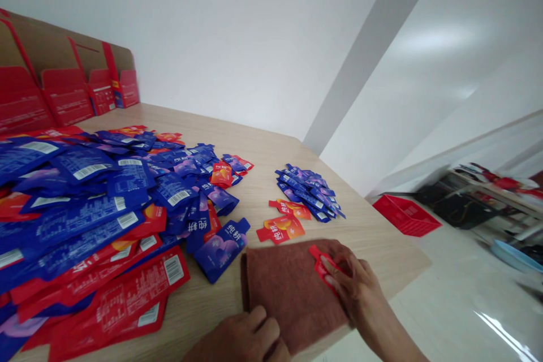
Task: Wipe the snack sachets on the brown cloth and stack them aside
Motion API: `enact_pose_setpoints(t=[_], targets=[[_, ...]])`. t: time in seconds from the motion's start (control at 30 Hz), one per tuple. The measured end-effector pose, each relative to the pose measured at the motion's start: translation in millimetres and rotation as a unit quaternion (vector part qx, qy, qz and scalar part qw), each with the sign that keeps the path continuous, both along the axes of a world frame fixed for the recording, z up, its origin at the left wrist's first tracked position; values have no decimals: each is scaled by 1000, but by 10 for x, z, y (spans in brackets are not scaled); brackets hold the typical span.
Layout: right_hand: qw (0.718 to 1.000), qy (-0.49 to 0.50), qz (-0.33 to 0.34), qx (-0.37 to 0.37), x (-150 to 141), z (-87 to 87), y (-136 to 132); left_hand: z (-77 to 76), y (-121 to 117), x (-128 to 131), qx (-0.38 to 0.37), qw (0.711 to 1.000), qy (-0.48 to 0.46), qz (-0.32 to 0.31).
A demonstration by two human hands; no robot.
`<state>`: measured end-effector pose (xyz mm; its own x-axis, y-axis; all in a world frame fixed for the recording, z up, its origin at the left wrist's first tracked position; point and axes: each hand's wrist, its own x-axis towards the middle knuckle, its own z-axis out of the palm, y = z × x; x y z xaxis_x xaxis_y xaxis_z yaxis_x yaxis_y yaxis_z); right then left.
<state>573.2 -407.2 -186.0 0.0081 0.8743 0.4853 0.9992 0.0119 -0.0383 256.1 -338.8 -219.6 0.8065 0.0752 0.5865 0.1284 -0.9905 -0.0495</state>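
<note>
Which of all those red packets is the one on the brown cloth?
The red packet under the right hand, pressed on the brown cloth. The other red packets lie on the bare table or in the big pile.

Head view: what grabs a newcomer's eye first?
The big heap of glossy blue and red foil pouches covering the left of the pale wooden table. Near the front edge, the right hand presses a small red pouch onto a brown terry cloth, the left hand on the cloth's near corner.
</note>
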Motion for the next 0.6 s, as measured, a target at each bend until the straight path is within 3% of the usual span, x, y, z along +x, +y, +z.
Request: enact_pose_setpoints(t=[0.13,0.27,0.37,0.5,0.6], targets=[[999,-29,-28,-31,240,11,-113,16,8,6,15,1000,-9,-8],[996,-37,-29,-74,167,101,-226,40,2,9,18,999,29,-3],[993,3,-56,-106,80,277,-272,56,-16,3,6,999,33,2],[988,129,-65,-51,-151,551,-203,47,-19,5,8,999,41,-1],[951,307,-19,-38,-473,610,-45,21,-3,23,20,999,39,0]])
